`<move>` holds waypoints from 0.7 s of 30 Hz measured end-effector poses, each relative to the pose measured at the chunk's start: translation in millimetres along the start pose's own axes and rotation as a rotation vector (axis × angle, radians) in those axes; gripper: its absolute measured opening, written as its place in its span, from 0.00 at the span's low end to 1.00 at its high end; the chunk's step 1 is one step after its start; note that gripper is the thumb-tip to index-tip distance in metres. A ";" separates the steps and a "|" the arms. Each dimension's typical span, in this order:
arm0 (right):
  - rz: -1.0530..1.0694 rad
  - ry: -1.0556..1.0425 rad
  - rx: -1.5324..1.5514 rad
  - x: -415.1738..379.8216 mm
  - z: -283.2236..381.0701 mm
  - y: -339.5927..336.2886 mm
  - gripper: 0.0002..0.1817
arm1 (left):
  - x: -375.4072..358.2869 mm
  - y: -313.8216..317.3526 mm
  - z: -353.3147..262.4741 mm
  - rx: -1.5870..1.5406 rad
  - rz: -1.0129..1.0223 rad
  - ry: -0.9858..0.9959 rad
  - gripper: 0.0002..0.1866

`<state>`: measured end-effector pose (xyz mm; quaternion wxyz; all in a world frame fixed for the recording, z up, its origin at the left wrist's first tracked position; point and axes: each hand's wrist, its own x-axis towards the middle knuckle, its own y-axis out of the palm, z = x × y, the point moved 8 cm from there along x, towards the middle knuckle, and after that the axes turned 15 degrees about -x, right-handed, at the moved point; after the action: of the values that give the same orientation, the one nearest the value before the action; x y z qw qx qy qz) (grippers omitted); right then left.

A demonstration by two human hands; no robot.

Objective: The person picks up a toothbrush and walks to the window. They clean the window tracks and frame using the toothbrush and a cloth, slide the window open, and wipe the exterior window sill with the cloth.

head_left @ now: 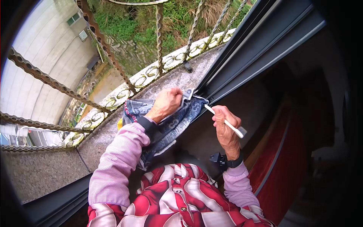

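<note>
My left hand (169, 103) is closed on a dark blue patterned cloth (181, 118), bunched over the stone sill and the window frame. Pink lettering shows on the cloth's left part, and its lower end hangs inside the frame. Just past my left fingers is a small white and grey piece (188, 94), partly covered. My right hand (226, 123) grips a white toothbrush (231, 126). Its bristle head points down and to the right, while the plain handle end reaches the cloth's right corner at the window track.
A dark metal window frame (261, 49) runs diagonally to the upper right. Beyond the stone sill (56, 170) stand twisted metal railing bars (109, 56) on a pale ornamental base. A red panel (278, 159) lies at the right. Grass and a pale building show outside.
</note>
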<state>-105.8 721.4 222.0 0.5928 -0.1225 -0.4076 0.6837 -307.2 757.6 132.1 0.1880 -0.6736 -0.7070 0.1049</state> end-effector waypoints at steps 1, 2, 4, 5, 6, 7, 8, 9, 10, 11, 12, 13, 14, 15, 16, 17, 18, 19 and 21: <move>0.008 -0.036 -0.004 0.8 0.0 7.2 0.09 | 5.3 -11.5 2.5 -0.050 -0.100 -0.045 0.10; -0.019 -0.099 -0.049 0.9 4.5 10.0 0.08 | 9.6 -13.9 2.1 -0.055 -0.080 -0.046 0.10; -0.020 -0.171 -0.090 0.5 6.4 19.7 0.07 | 14.5 -9.3 11.1 -0.108 0.059 -0.077 0.14; 0.003 -0.180 -0.081 0.6 4.3 28.0 0.07 | 11.9 -2.0 16.7 -0.096 0.112 -0.065 0.16; 0.009 -0.138 -0.019 1.5 1.9 34.7 0.07 | 8.3 5.1 21.7 -0.081 0.164 -0.051 0.18; 0.010 -0.181 -0.046 2.2 1.9 40.2 0.07 | 5.5 11.1 27.0 -0.065 0.217 -0.038 0.21; 0.012 -0.221 -0.074 2.6 0.5 46.2 0.07 | 1.7 14.4 29.4 -0.030 0.317 -0.121 0.30; 0.012 -0.262 -0.102 4.4 -0.1 51.0 0.07 | -1.3 6.8 22.3 0.050 0.276 -0.078 0.31; -0.003 -0.255 -0.105 8.3 -1.3 54.9 0.05 | -8.6 -0.1 14.2 0.130 0.237 -0.035 0.33; 0.004 -0.274 -0.168 11.4 -6.6 61.4 0.06 | -16.6 -7.5 6.5 0.208 0.200 0.006 0.35; 0.015 -0.292 -0.230 14.0 -14.8 69.6 0.08 | -25.0 -13.0 7.6 0.196 0.245 -0.064 0.45; 0.024 -0.311 -0.292 17.5 -20.4 77.5 0.09 | -36.2 -19.0 2.6 0.301 0.285 -0.088 0.48; 0.037 -0.272 -0.302 21.4 -25.1 84.4 0.07 | -50.9 -24.6 -3.5 0.406 0.324 -0.111 0.51; 0.051 -0.255 -0.324 25.9 -26.7 89.0 0.06 | -67.0 -26.9 -2.9 0.510 0.365 -0.139 0.53; 0.067 -0.238 -0.346 31.2 -28.1 93.6 0.06 | -82.5 -27.6 8.5 0.575 0.392 -0.222 0.58; 0.081 -0.221 -0.368 36.2 -28.7 97.8 0.06 | -94.4 -28.5 15.9 0.581 0.428 -0.282 0.59; 0.093 -0.217 -0.383 41.1 -26.9 98.0 0.08 | -102.3 -31.4 14.0 0.572 0.369 -0.213 0.56; 0.096 -0.243 -0.378 43.9 -20.6 95.3 0.08 | -107.1 -35.6 12.2 0.563 0.309 -0.140 0.53; 0.219 -0.243 -0.382 40.3 -4.6 97.9 0.08 | -110.9 -45.1 20.3 0.513 0.284 -0.171 0.44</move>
<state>-183.1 763.4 163.1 0.4279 -0.1929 -0.5820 0.6641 -354.2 646.5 118.0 0.2752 -0.6850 -0.5696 0.3613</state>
